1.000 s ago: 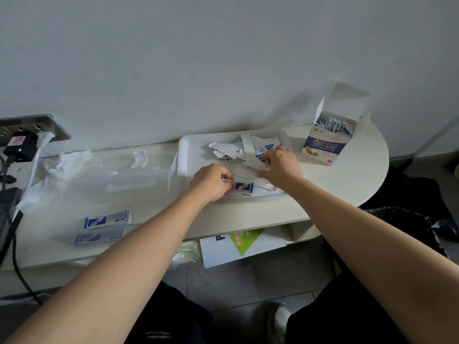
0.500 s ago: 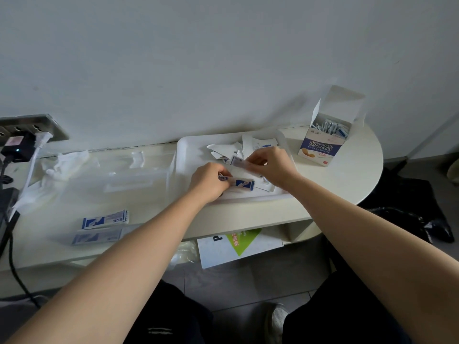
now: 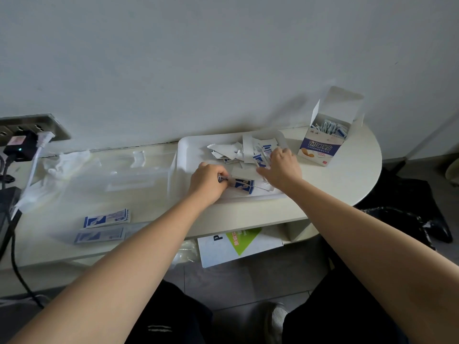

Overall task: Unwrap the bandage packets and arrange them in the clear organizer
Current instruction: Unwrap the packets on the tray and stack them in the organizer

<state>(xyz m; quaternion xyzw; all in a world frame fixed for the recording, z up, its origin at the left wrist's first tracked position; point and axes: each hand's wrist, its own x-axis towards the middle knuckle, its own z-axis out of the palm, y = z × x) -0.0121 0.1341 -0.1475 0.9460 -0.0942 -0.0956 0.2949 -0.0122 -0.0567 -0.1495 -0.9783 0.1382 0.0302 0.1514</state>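
Left hand (image 3: 208, 181) pinches one end of a bandage packet (image 3: 242, 184) above the white tray (image 3: 191, 151). Right hand (image 3: 282, 167) rests on the torn wrappers (image 3: 231, 151), which hide its fingertips; its grip cannot be told. The clear organizer (image 3: 139, 181) lies just left of the tray and the open bandage box (image 3: 321, 145) to its right. Two loose packets (image 3: 106, 218) lie near the cream table's (image 3: 347, 187) front edge, below a pale wall (image 3: 223, 58).
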